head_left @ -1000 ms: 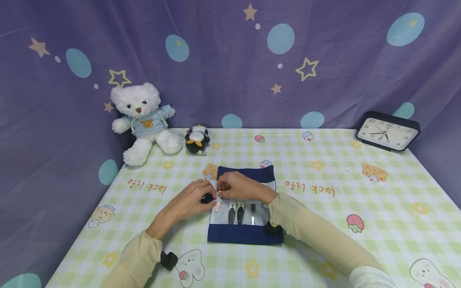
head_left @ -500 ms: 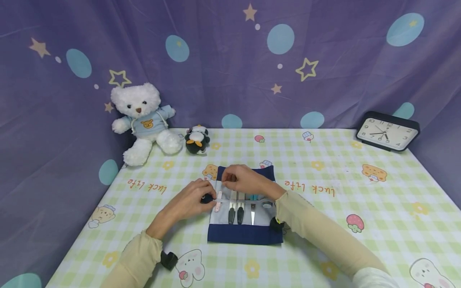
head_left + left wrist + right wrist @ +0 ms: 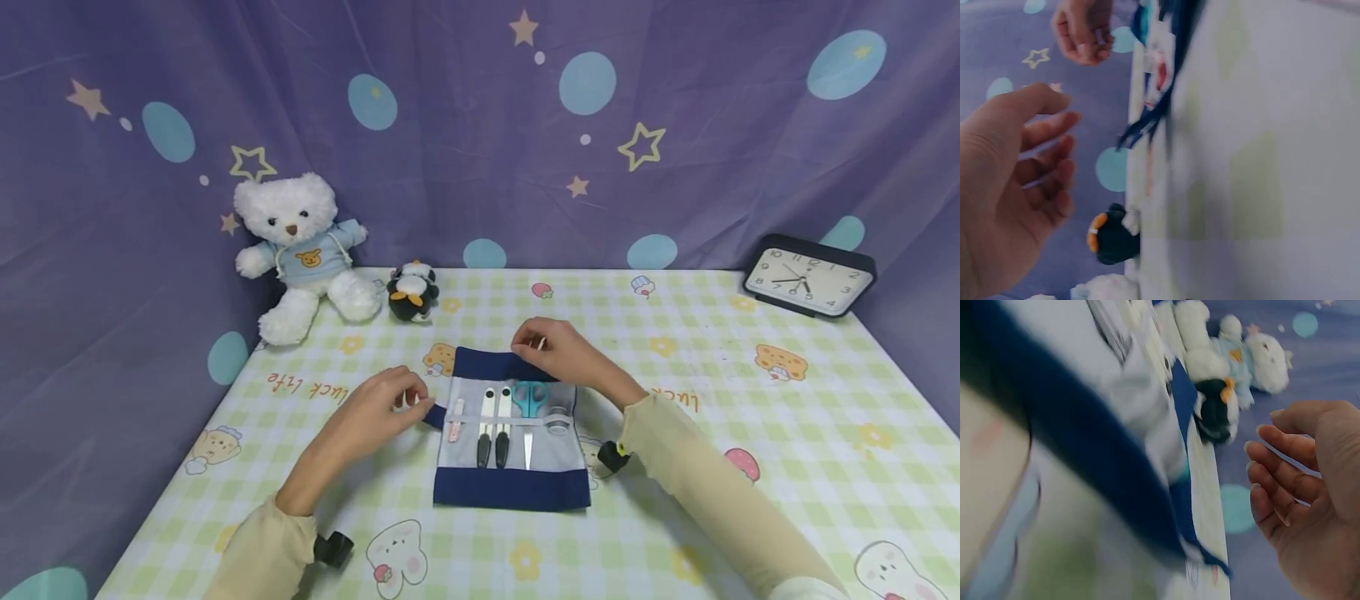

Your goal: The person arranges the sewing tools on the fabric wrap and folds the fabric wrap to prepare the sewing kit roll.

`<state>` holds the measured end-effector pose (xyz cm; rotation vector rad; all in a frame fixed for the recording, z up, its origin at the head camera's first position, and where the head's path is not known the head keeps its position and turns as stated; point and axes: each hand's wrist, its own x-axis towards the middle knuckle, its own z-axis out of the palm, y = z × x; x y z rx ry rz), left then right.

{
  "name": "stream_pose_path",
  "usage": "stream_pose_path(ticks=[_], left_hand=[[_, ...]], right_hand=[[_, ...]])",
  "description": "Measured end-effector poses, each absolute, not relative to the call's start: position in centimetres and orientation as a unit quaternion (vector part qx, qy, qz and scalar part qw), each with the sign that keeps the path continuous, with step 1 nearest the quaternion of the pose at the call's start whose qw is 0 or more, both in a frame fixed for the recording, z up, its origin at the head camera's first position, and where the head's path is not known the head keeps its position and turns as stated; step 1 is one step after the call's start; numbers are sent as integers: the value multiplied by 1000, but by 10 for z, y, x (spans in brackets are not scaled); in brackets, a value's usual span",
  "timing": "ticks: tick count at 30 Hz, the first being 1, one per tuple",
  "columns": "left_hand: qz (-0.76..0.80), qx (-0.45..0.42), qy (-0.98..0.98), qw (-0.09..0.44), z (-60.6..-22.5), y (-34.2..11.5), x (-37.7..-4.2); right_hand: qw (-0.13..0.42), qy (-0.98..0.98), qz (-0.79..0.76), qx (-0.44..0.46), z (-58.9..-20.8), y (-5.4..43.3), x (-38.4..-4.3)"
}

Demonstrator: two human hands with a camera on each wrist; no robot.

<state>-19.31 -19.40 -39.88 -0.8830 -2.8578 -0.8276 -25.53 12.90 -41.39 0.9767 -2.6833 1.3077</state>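
A navy and grey fabric tool roll [image 3: 512, 487] lies unfolded on the table. Its elastic band [image 3: 468, 421] crosses a pink-and-white strip [image 3: 455, 421], two white tools with black ends [image 3: 495, 425], teal-handled scissors [image 3: 529, 400] and a small round grey item [image 3: 557, 420]. From the roll's left edge sticks out a navy tab [image 3: 435, 416]. My left hand [image 3: 386, 407] is beside that tab, fingers loosely bent and holding nothing in the left wrist view. Over the roll's far right corner is my right hand [image 3: 566, 354], its fingers relaxed with nothing in them.
A white teddy bear [image 3: 306, 250] sits at the back left, with a small penguin plush [image 3: 412, 292] next to it. At the back right stands a black-framed clock [image 3: 810, 277]. A purple curtain [image 3: 465, 167] rises behind the checked tablecloth [image 3: 660, 517].
My left hand has let go of the navy tab and drawn slightly left. My right hand has moved right and away from me, uncovering the scissors and the other tools.
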Motion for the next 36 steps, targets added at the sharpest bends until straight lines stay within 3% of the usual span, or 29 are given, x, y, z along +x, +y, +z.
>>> stream_pose_path(ticks=[8, 12, 21, 36], left_hand=[[-319, -279, -882, -208, -398, -201, -174], [-320, -296, -858, -271, -415, -207, -170], [-357, -316, -819, -320, -421, -201, -161], [-373, -297, -819, -319, -413, -196, -154]], right_hand=[[33, -884, 400, 240, -421, 165, -259], [42, -895, 389, 215, -428, 175, -261], [21, -901, 389, 190, -441, 183, -263], [4, -897, 402, 184, -443, 185, -259]])
